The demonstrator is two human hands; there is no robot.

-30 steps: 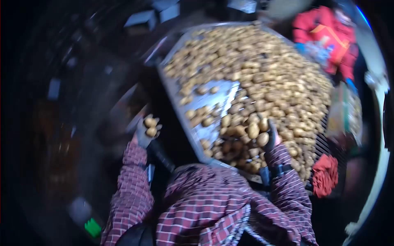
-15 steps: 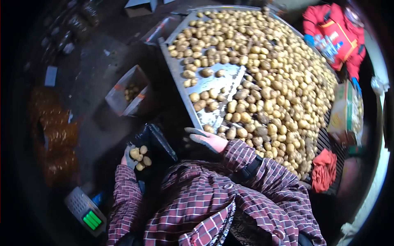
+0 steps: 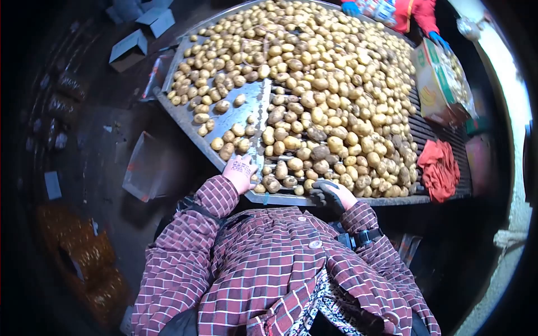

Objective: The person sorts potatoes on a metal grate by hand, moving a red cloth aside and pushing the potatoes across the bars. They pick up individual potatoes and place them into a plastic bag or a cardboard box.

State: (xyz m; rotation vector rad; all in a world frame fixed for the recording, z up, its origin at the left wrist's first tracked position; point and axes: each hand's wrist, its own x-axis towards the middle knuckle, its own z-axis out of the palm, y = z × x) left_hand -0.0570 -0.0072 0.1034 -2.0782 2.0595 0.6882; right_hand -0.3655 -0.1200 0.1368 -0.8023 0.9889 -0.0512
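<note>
A large heap of potatoes point(image 3: 336, 101) covers the metal sorting table point(image 3: 185, 120). My left hand point(image 3: 241, 169), in a pale printed glove, is at the table's near left edge, beside a few loose potatoes point(image 3: 228, 147). Its fingers are slightly apart, and nothing shows held in them. My right hand point(image 3: 329, 196), in a grey glove, rests at the near edge just below the heap. The fingers are loosely bent and apart, with nothing visible in them.
A person in red point(image 3: 417, 17) with blue gloves stands at the far right, by a carton point(image 3: 431, 84). A red cloth point(image 3: 439, 169) lies on the right of the table. At left are a clear-sided bin point(image 3: 147, 168), open boxes point(image 3: 130, 50) and filled net bags point(image 3: 84, 252).
My left hand has moved from low on the left, where it held several potatoes, up to the table edge without them. My right hand is farther right along the edge. The view has shifted.
</note>
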